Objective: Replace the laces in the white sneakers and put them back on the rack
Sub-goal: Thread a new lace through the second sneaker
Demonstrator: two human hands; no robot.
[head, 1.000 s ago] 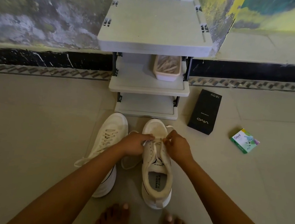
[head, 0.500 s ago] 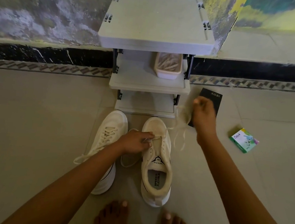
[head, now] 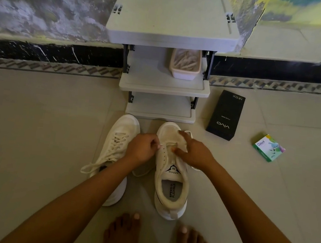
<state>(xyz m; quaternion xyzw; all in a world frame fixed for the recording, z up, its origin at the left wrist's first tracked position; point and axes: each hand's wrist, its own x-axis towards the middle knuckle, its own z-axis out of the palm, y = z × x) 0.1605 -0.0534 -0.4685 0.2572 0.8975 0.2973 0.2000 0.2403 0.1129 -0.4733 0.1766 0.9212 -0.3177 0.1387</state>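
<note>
Head view: the right sneaker [head: 171, 174] stands on the floor before the shoe rack [head: 173, 23], most eyelets bare. The left hand [head: 142, 149] pinches the old lace [head: 141, 174] by the lowest eyelets. The right hand [head: 195, 155] rests spread on the toe, gripping nothing. The left sneaker [head: 122, 129] beside it is fully laced. So removal seems barely finished on one shoe; relacing and racking remain. A tub of laces [head: 185, 64] waits on the middle shelf. On the beige tiled floor [head: 35, 127] lie a black Vivo box [head: 225, 114] and an Odonil pack [head: 268, 147]; the wall behind is mottled.
</note>
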